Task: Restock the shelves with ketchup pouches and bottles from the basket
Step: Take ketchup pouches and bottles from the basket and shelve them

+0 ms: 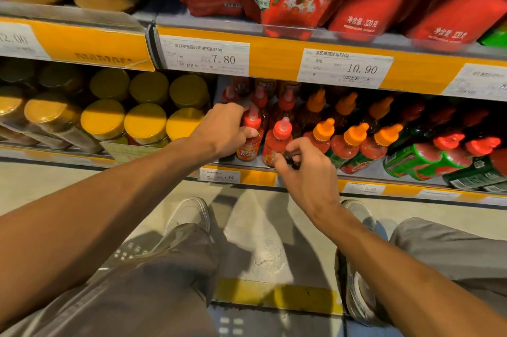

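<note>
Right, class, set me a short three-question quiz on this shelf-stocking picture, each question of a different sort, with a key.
1. True or false: the left hand grips a red-capped bottle on the lower shelf.
2. Multiple choice: the caps on the bottles just right of the right hand are A) green B) orange C) white.
3. Fill in: the price tag under the 320 g pouches reads ____.

Key: 1 true. 2 B, the orange-capped bottles. 3 10.90.
</note>
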`<state>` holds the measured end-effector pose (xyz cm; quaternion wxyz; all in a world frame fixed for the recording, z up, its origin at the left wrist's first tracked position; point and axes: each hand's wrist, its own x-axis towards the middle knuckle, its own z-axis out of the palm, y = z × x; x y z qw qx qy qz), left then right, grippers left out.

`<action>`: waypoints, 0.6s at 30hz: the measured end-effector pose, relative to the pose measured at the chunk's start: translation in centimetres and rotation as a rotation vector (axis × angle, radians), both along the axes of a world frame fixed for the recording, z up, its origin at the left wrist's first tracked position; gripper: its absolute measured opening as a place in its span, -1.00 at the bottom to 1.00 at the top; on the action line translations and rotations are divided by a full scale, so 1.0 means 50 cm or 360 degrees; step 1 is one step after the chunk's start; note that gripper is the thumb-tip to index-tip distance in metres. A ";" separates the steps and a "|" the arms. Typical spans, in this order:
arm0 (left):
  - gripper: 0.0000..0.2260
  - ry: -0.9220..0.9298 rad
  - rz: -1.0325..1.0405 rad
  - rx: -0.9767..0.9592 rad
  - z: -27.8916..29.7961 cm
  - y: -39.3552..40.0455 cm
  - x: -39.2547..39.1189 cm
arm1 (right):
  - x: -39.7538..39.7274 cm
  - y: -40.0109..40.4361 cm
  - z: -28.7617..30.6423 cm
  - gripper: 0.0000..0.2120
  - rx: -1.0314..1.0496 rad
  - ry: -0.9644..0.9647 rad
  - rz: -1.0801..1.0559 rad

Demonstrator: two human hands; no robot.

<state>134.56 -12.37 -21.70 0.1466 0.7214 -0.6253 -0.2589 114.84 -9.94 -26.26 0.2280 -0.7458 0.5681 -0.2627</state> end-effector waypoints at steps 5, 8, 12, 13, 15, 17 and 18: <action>-0.67 -0.0019 -0.0005 -0.0071 0.008 0.011 0.005 | 0.008 -0.027 0.079 -0.58 -0.0204 -0.0053 0.0083; -0.69 0.0061 0.0002 -0.0070 0.009 0.015 -0.004 | 0.013 -0.062 0.095 -0.59 -0.0009 0.0308 0.0229; -0.69 0.0089 0.0060 -0.0076 0.004 0.014 -0.013 | 0.017 -0.092 0.102 -0.63 0.0071 0.0435 0.0285; -0.68 0.0092 0.0072 -0.0069 0.004 0.012 -0.013 | 0.017 -0.096 0.102 -0.64 0.0075 0.0447 0.0292; -0.65 0.0089 0.0071 -0.0038 0.004 0.010 -0.015 | 0.013 -0.102 0.100 -0.64 0.0074 0.0473 0.0307; -0.64 0.0073 0.0050 -0.0012 0.006 0.009 -0.016 | 0.007 -0.105 0.097 -0.65 0.0071 0.0471 0.0325; -0.63 0.0054 0.0030 -0.0010 0.007 0.010 -0.017 | 0.004 -0.104 0.096 -0.65 0.0062 0.0465 0.0339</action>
